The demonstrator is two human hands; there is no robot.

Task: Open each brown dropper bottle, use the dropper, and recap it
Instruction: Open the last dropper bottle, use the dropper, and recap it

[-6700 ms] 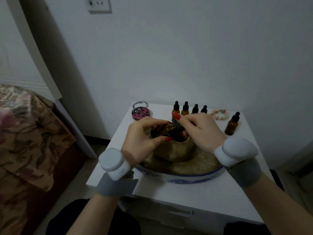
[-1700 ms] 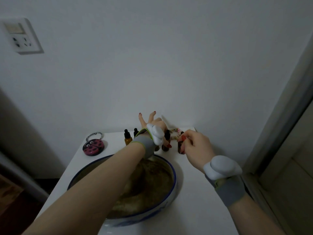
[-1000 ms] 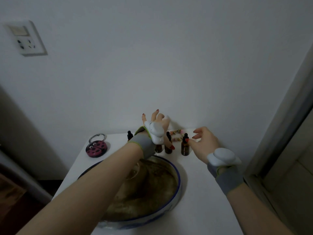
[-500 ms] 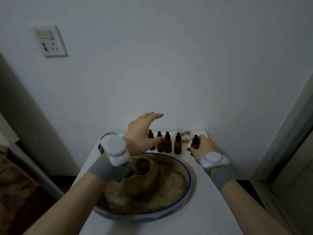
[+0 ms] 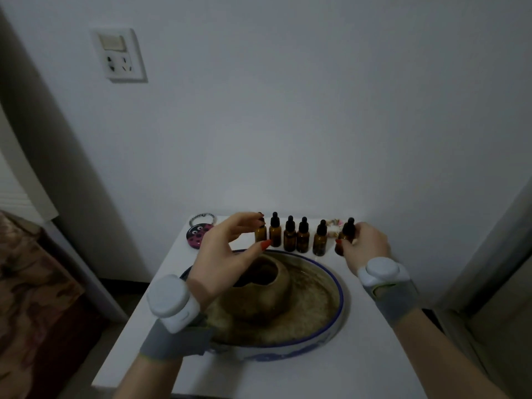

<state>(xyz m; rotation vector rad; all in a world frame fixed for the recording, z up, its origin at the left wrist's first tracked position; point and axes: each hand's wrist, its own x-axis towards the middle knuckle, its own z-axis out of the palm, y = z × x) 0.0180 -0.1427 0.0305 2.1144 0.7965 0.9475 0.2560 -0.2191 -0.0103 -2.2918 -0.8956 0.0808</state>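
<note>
head-worn view, down over table (image 5: 359, 355)

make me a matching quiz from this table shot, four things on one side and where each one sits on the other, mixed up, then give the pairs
Things
1. ladybird mirror
2. right hand
3. clay pot
4. left hand

Places
A. standing in the blue-rimmed bowl
B. back left corner of the white table
C. curled round the rightmost brown bottle
D. open, fingertips by the leftmost brown bottle

Pairs: 1-B, 2-C, 3-A, 4-D
</note>
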